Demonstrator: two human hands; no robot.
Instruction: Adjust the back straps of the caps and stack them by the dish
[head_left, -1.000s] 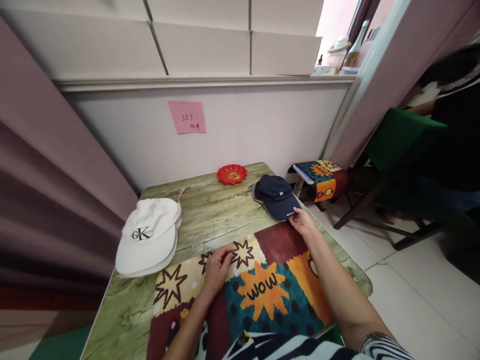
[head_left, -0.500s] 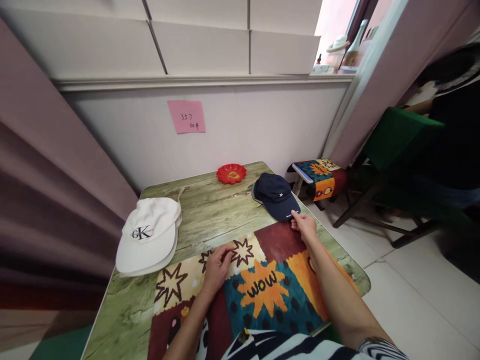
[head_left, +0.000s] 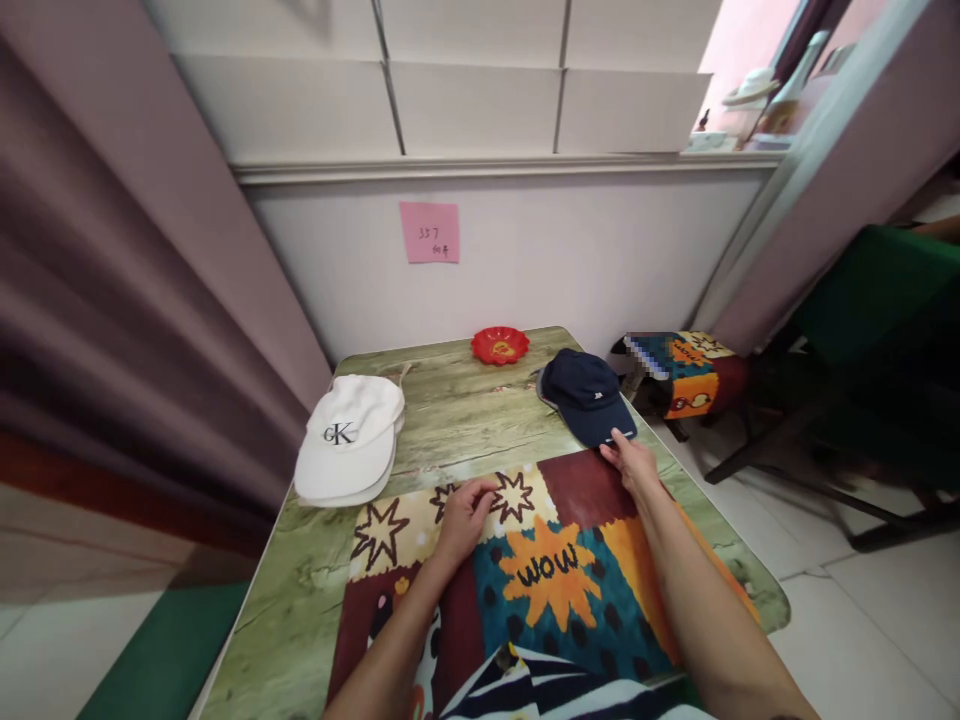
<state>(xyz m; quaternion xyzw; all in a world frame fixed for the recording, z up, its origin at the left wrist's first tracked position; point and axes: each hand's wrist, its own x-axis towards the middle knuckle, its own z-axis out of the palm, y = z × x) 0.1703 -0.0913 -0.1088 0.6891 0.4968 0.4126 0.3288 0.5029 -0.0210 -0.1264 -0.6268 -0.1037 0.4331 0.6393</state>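
Observation:
A navy baseball cap (head_left: 581,390) lies at the right side of the table, its brim toward me. A grey edge under its left side looks like another cap beneath. My right hand (head_left: 632,462) holds the front edge of the brim between thumb and fingers. My left hand (head_left: 466,512) rests on the patterned mat (head_left: 420,510), fingers loosely bent and thumb a little apart, with nothing in it. White caps (head_left: 349,440) marked CK sit at the left, two brims showing one over the other.
A red scalloped dish (head_left: 500,345) stands at the table's back edge. A pink note (head_left: 430,232) is on the wall behind. Beyond the right edge are a cloth-covered stool (head_left: 686,375) and a green chair (head_left: 877,295). A curtain (head_left: 187,300) hangs at the left.
The view has swung left, so everything sits further right in the picture. My right hand stays at the navy cap's brim, and my left hand stays on the mat.

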